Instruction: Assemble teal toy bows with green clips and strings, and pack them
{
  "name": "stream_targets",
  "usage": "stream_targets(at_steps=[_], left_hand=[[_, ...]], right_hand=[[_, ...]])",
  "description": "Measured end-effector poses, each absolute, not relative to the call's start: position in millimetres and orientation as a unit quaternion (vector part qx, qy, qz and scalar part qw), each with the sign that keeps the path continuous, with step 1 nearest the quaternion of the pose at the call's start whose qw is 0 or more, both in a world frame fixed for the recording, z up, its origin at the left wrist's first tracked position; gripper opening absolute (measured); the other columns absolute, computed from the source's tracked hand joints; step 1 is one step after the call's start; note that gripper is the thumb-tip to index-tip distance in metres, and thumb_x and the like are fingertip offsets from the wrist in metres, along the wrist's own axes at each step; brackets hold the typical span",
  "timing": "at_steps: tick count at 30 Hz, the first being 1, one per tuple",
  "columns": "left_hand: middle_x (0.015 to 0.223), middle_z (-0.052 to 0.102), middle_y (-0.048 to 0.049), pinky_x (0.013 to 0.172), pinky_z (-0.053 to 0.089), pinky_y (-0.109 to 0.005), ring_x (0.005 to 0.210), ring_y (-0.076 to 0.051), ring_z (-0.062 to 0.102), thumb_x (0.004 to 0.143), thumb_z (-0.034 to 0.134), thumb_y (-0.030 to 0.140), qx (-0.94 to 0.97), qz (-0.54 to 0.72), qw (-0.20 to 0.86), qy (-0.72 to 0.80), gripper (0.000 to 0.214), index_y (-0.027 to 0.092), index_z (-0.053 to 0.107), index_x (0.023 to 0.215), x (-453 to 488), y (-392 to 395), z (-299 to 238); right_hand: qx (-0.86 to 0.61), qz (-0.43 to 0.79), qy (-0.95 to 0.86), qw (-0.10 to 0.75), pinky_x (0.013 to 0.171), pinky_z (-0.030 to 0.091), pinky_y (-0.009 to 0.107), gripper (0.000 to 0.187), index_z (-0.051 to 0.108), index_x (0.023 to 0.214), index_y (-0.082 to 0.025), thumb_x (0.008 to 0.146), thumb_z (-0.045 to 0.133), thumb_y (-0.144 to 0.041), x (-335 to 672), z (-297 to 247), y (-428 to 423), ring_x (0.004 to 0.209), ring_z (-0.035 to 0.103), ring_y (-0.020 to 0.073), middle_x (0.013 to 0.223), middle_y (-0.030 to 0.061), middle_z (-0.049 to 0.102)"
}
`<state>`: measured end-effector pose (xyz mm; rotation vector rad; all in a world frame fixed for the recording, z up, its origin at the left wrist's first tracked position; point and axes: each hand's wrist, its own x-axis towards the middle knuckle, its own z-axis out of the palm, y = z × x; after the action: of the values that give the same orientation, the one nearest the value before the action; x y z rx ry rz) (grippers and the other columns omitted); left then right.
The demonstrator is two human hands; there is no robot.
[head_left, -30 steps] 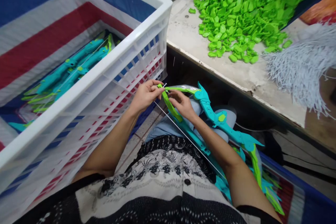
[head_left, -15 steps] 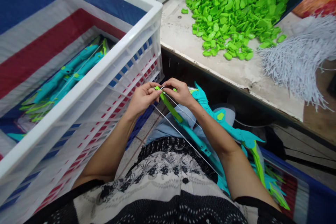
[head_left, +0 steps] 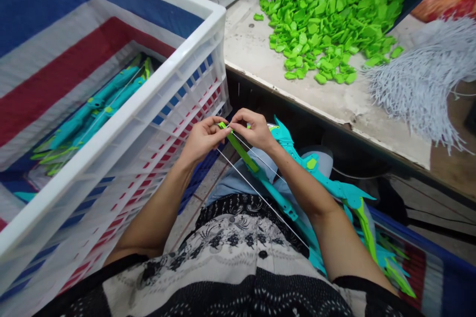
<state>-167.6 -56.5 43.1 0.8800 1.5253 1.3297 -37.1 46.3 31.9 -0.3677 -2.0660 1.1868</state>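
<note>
A turquoise toy bow with a lime-green limb lies slantwise across my lap. My left hand is closed round the green tip of the bow, thumb and fingers pinched together. Close against it, my right hand pinches the white string at that tip. The exact knot or slot there is hidden by my fingertips. A second length of string runs from under my left hand down towards the lower end of the bow. More turquoise bows rest beyond and under my right forearm.
On my left stands a white plastic crate with a striped lining and finished-looking bows inside. The worktable ahead bears a heap of green plastic pieces and a bundle of white strings. Its edge runs just beyond my hands.
My right fingertips have come slightly closer to the left ones, and the white string end between them shows less. The view has shifted a little; the bow stays in place.
</note>
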Motion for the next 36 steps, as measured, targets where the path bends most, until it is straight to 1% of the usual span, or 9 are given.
stream_targets(at_steps=[5, 9, 13, 17, 20, 23, 25, 29, 36], left_hand=[[0.078, 0.063, -0.0023, 0.060, 0.044, -0.021, 0.069, -0.012, 0.058, 0.071, 0.068, 0.031, 0.438, 0.517, 0.256, 0.689, 0.019, 0.017, 0.062, 0.082, -161.3, -50.2, 39.3], [0.086, 0.064, -0.0025, 0.076, 0.045, -0.025, 0.083, -0.014, 0.059, 0.079, 0.052, 0.021, 0.508, 0.514, 0.216, 0.657, 0.014, 0.019, 0.065, 0.085, -153.8, -50.6, 40.2], [0.083, 0.065, -0.0046, 0.079, 0.045, -0.029, 0.084, -0.017, 0.058, 0.077, 0.057, 0.029, 0.491, 0.487, 0.308, 0.653, 0.017, 0.019, 0.071, 0.080, -154.2, -36.4, 50.0], [0.078, 0.067, -0.0079, 0.070, 0.047, -0.028, 0.080, -0.019, 0.061, 0.068, 0.066, 0.049, 0.337, 0.552, 0.485, 0.588, 0.036, 0.014, 0.070, 0.076, -160.9, -16.4, 67.3], [0.068, 0.066, -0.0046, 0.062, 0.045, -0.024, 0.068, -0.015, 0.059, 0.059, 0.076, 0.038, 0.330, 0.563, 0.436, 0.620, 0.027, 0.014, 0.068, 0.069, -167.8, -17.8, 82.8], [0.063, 0.064, -0.0009, 0.052, 0.042, -0.020, 0.057, -0.010, 0.054, 0.065, 0.071, 0.027, 0.385, 0.537, 0.309, 0.684, 0.013, 0.015, 0.067, 0.068, -170.9, -31.0, 94.6], [0.065, 0.064, -0.0010, 0.047, 0.039, -0.018, 0.051, -0.008, 0.051, 0.070, 0.066, 0.024, 0.386, 0.553, 0.281, 0.682, 0.009, 0.015, 0.065, 0.071, -168.7, -39.1, 97.1], [0.067, 0.064, -0.0017, 0.041, 0.042, -0.018, 0.049, -0.009, 0.056, 0.069, 0.067, 0.028, 0.283, 0.618, 0.400, 0.614, 0.018, 0.015, 0.059, 0.078, -160.8, -44.5, 88.2], [0.064, 0.064, -0.0017, 0.054, 0.054, -0.022, 0.054, -0.011, 0.062, 0.063, 0.075, 0.035, 0.264, 0.583, 0.515, 0.570, 0.030, 0.012, 0.064, 0.080, -166.2, -45.4, 74.5]], right_hand=[[-0.237, 0.465, -0.765, 0.378, 0.062, 0.040, 0.023, 0.015, 0.059, 0.071, -0.016, 0.079, 0.061, -0.028, -38.2, 17.5, 81.5, 0.065, 0.050, 0.0093, 0.068, -0.0025, 0.056], [-0.400, 0.402, -0.639, 0.520, 0.060, 0.039, 0.022, 0.022, 0.052, 0.070, -0.016, 0.083, 0.054, -0.034, -21.7, 11.1, 165.5, 0.061, 0.046, 0.0075, 0.063, -0.0038, 0.048], [-0.364, 0.340, -0.631, 0.595, 0.064, 0.043, 0.024, 0.024, 0.054, 0.082, -0.018, 0.089, 0.046, -0.039, -13.3, 40.6, 150.4, 0.069, 0.050, 0.0094, 0.072, -0.0010, 0.051], [-0.235, 0.354, -0.749, 0.508, 0.080, 0.046, 0.034, 0.015, 0.057, 0.080, -0.021, 0.089, 0.052, -0.032, -28.0, 56.2, 36.6, 0.084, 0.055, 0.0163, 0.081, 0.0025, 0.058], [-0.209, 0.368, -0.769, 0.479, 0.080, 0.045, 0.035, 0.014, 0.057, 0.076, -0.022, 0.088, 0.053, -0.027, -38.6, 42.1, -9.1, 0.083, 0.053, 0.0168, 0.079, 0.0026, 0.059], [-0.238, 0.409, -0.736, 0.485, 0.076, 0.044, 0.031, 0.015, 0.056, 0.075, -0.021, 0.088, 0.052, -0.027, -44.4, 28.7, -9.3, 0.078, 0.053, 0.0146, 0.077, 0.0019, 0.057], [-0.254, 0.440, -0.712, 0.485, 0.072, 0.045, 0.028, 0.015, 0.055, 0.075, -0.020, 0.088, 0.052, -0.028, -46.8, 27.3, -3.7, 0.076, 0.053, 0.0134, 0.077, 0.0014, 0.056], [-0.289, 0.467, -0.677, 0.490, 0.068, 0.045, 0.026, 0.016, 0.057, 0.077, -0.021, 0.088, 0.052, -0.031, -49.3, 35.3, -0.2, 0.076, 0.053, 0.0131, 0.079, 0.0018, 0.055], [-0.271, 0.424, -0.693, 0.516, 0.071, 0.048, 0.026, 0.013, 0.064, 0.084, -0.023, 0.088, 0.053, -0.028, -48.9, 44.3, 15.6, 0.080, 0.055, 0.0127, 0.085, 0.0020, 0.056]])
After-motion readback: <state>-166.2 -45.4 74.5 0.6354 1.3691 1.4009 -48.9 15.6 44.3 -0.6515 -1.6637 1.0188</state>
